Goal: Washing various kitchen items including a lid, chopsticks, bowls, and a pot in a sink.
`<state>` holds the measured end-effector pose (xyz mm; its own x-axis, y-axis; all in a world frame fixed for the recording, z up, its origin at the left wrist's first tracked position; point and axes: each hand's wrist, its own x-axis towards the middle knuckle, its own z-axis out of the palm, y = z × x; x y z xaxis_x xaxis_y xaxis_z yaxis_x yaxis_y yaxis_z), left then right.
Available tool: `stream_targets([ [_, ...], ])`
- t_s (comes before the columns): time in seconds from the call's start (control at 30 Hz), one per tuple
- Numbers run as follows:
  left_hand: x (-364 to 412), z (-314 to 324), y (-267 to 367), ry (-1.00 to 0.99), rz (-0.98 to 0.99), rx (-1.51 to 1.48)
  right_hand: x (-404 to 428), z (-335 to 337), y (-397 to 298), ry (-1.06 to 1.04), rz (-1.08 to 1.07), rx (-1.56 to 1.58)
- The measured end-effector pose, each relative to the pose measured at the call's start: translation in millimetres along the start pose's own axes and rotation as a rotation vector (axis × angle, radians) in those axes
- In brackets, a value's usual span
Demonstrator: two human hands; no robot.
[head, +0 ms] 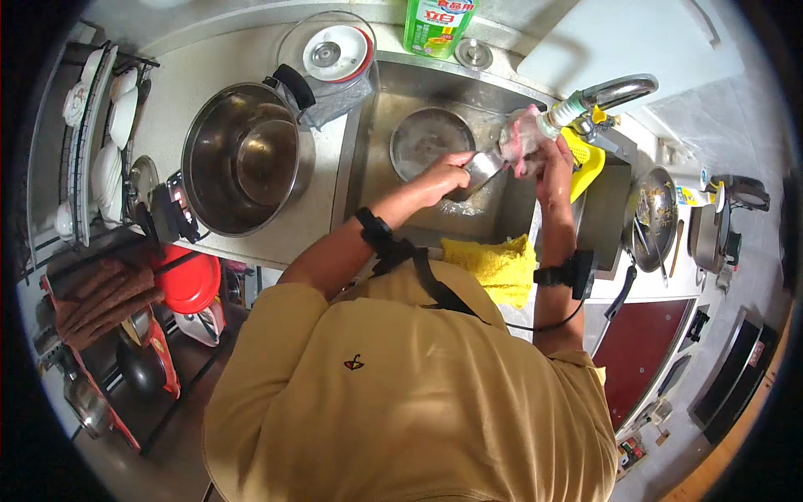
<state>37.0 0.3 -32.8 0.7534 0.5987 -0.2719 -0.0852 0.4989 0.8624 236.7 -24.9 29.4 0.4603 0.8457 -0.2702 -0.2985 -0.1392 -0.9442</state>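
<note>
My left hand [442,179] grips a small shiny metal vessel, perhaps a cup [483,170], over the stainless steel sink [376,182]. Against its right side is a wet pink-and-white cloth [522,139], bunched up under the outlet of the chrome faucet [618,94]. My right hand [555,169] holds this cloth from the right; its fingers are partly hidden behind it. Lower in the sink lies a round metal pan [433,143], with water splashing nearby. A yellow plastic basket [588,166] stands just right of my right hand.
A large steel pot [241,160] occupies the counter at left, beside a dish rack [94,144]. Behind the sink stands a green detergent bottle [438,31]. A yellow towel [492,267] hangs over the front edge. At right sits a wok [655,213] with utensils.
</note>
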Motion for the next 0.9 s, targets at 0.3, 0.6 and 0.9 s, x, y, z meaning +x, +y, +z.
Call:
stream_targets([
  [0.3,9,-6,-19,0.032,-0.021,-0.451,-42,50,43,-0.174,-0.916,-1.121],
  [0.6,1,3,-4,0.017,0.007,-0.370,-5,49,36,-0.065,-0.366,-0.445],
  [0.9,-3,-16,1,0.056,-0.054,-0.345,3,59,59,-0.099,-0.383,-0.538],
])
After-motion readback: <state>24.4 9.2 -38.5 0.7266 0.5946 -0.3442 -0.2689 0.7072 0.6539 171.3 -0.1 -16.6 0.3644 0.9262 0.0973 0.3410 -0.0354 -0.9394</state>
